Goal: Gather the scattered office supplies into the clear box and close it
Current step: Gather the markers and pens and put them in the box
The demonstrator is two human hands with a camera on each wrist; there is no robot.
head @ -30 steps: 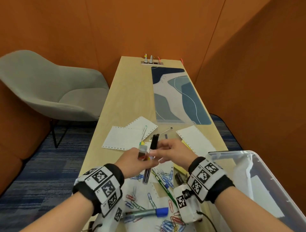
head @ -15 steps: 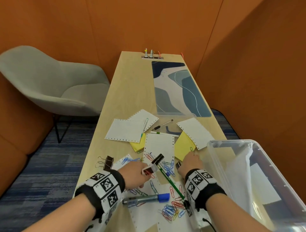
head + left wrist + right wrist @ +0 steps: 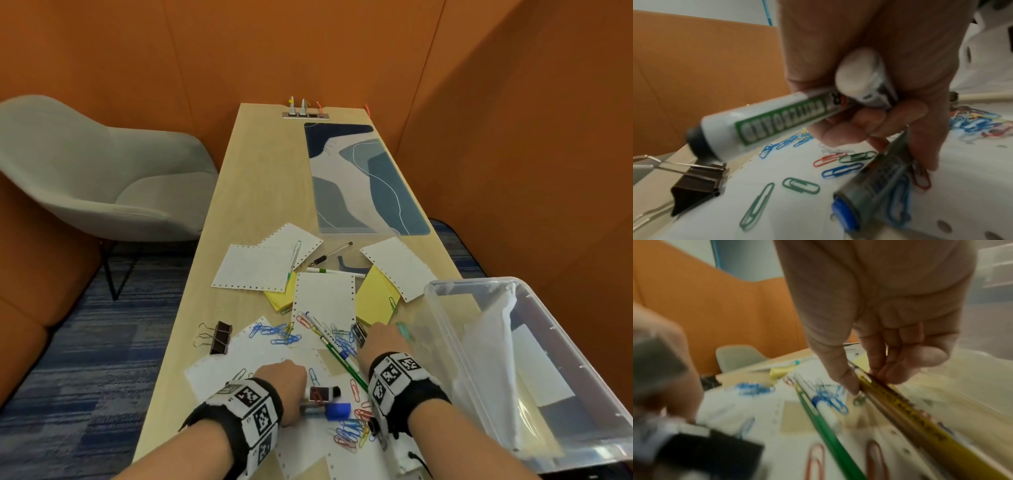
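My left hand [image 3: 284,385] is low over the papers near the table's front. It grips a white whiteboard marker [image 3: 764,123] with a green label and black cap, plus a small white object [image 3: 859,76]. Its fingertips [image 3: 879,139] reach down to a blue-capped marker [image 3: 875,186] lying on the paper. My right hand [image 3: 380,342] is beside the clear box [image 3: 442,329], thumb and fingers pinching the yellow pencils [image 3: 900,404] on the table. A green pencil [image 3: 830,431] and a white pen [image 3: 826,410] lie just left of them.
Coloured paper clips [image 3: 349,433] lie scattered over white perforated sheets [image 3: 323,301] and yellow notes [image 3: 375,298]. A black binder clip [image 3: 219,337] sits at the left. More pens [image 3: 329,257] lie farther back, before a blue desk mat [image 3: 363,178]. A grey chair [image 3: 102,171] stands left.
Both hands were raised together with markers a second ago. The left has since dropped back to the blue-capped marker, still holding its marker. The right has gone down to the pencils by the box.
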